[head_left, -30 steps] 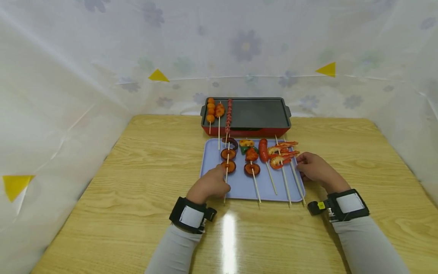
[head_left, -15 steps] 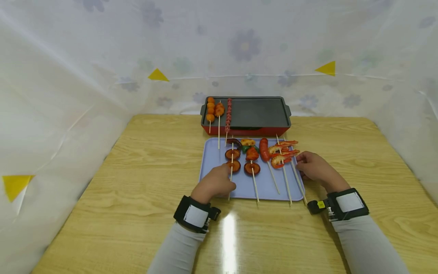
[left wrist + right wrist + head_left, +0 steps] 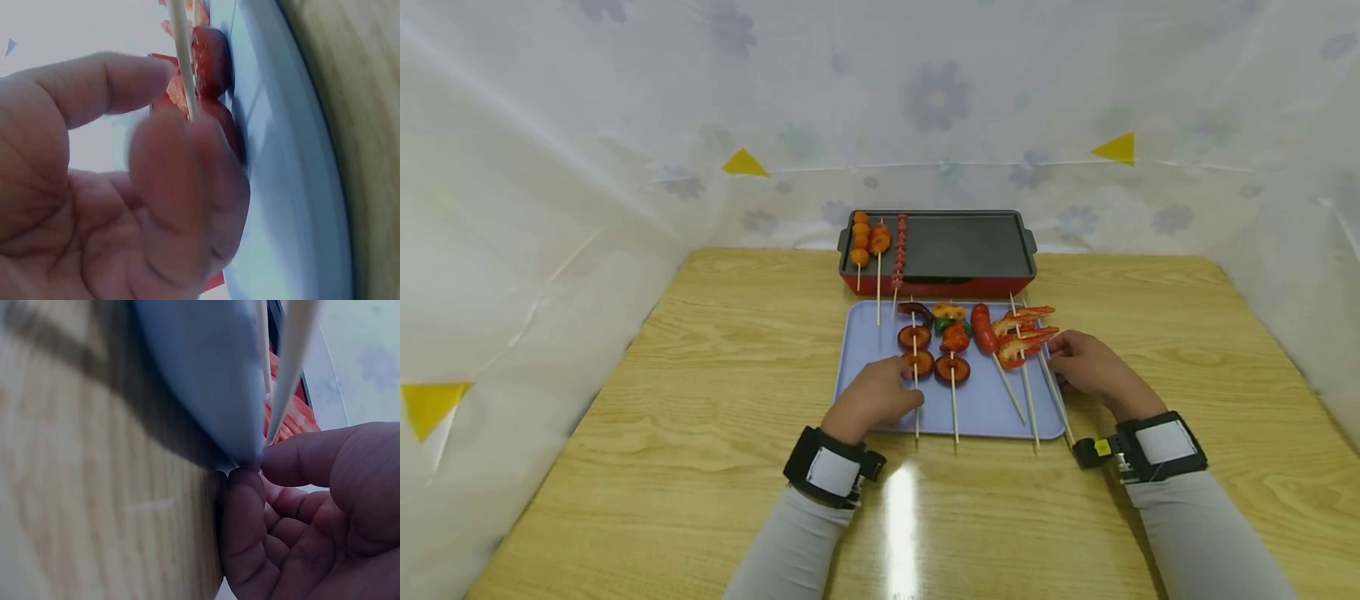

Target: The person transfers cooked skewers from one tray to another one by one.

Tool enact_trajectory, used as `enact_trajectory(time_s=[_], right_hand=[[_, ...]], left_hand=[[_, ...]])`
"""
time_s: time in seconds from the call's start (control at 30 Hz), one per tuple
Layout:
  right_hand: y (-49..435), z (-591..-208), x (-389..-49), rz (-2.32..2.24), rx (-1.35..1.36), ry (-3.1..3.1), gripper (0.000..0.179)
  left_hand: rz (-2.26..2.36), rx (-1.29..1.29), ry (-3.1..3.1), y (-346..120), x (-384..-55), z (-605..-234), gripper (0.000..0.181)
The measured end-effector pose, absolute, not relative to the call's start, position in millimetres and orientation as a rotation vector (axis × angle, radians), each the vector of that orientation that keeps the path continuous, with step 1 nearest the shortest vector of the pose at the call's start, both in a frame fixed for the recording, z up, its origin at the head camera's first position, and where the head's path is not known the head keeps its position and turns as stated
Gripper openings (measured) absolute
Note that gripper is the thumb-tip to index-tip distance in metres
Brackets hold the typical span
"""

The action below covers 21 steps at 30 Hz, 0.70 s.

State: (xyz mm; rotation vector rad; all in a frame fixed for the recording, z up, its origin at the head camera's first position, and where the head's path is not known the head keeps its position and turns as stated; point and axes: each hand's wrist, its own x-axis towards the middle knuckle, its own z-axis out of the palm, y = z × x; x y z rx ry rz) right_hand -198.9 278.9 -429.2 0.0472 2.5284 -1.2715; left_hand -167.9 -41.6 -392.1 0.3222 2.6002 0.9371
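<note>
Pinching tray edge w/ R grip

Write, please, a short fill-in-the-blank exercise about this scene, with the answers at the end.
The left hand is at a skewer with ____ mushrooms.
The ____ hand pinches the rim of the tray.
The grill carries ____ skewers.

Missing words: two; right; three.

No readable writing or numbers
The white patches on the black wrist straps, the small yellow tag and the yellow triangles show nothing legible.
</note>
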Motion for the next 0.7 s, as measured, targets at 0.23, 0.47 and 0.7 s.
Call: enact_trajectory(time_s=[0.23,0.47,0.7], right_hand=[[278.4,-428.9,-198.9,-1.262,0.056,2.526,0.031],[279.2,-428.4,-197.9,-1.260,0.055,2.521,0.031],[278.0,-427.2,-198.1,-1.267,0.063,2.512,0.030]], left_hand=[[1.076,0.325,2.858,-43.6,-171.2,-395.0,0.012],[1.531,0.669,2.953,-50.1,-180.4,-400.0,0.006],[1.384,0.859,3.130,-52.0,-183.4,-398.5,0.068]])
